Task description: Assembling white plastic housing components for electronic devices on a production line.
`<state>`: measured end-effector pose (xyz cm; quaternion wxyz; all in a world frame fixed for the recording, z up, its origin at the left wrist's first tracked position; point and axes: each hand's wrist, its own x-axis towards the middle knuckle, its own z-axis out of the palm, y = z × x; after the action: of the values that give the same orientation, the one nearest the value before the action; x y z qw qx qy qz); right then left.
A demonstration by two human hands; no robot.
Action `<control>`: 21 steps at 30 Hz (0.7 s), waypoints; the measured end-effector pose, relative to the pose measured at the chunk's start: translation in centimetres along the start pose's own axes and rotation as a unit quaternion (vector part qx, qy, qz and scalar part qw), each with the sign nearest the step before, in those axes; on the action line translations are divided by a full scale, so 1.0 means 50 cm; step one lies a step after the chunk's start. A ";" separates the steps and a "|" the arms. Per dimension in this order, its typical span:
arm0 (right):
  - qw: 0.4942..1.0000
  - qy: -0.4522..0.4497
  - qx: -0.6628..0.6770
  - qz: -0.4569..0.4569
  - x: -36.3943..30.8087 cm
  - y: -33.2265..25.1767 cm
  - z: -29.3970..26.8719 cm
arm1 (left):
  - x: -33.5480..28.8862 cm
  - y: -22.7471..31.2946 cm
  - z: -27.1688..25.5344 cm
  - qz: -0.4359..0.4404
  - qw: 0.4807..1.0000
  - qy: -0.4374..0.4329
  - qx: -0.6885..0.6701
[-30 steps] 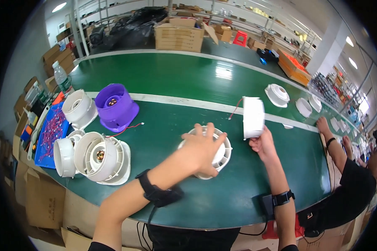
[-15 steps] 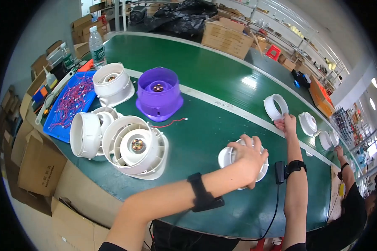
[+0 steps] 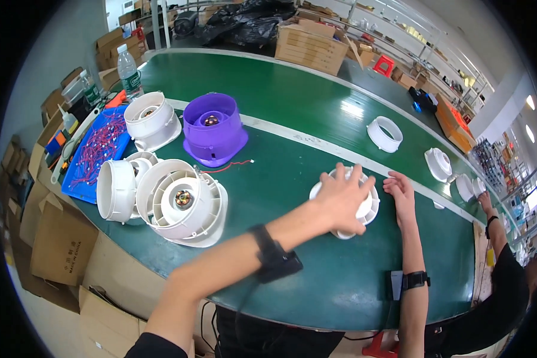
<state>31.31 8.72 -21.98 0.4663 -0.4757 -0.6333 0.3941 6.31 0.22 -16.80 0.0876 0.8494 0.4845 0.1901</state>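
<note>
A white round fan housing (image 3: 371,210) lies on the green table in front of me. My left hand (image 3: 345,200) spans it from above, with the fingertips at its far rim and the thumb at its near rim. To its right, my right hand (image 3: 401,197) hovers with loosely bent fingers and holds nothing. Beyond that hand, a white plastic ring (image 3: 383,143) rests on the green conveyor belt, apart from my fingers. On the left stand a purple fan housing (image 3: 212,142) and a large white housing (image 3: 212,224) with a round metal centre.
A blue tray (image 3: 85,190) of red wires sits at the far left, near a water bottle (image 3: 129,74). Further white housings (image 3: 152,128) stand beside it. Down the belt lies another white part (image 3: 438,164); a co-worker's hand (image 3: 485,201) touches white rings farther right.
My right hand has let go of the white ring, left it on the belt and drawn back toward me. My left hand stays on the housing, which has shifted slightly away from me.
</note>
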 end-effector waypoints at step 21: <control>0.999 -0.025 0.020 -0.022 -0.054 -0.016 -0.004 | 0.375 -0.183 -0.031 -0.352 0.930 0.088 0.060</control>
<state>31.61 5.94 -21.74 0.4684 -0.4423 -0.6467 0.4084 7.02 20.93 -14.00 0.0546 0.6079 0.7687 0.1914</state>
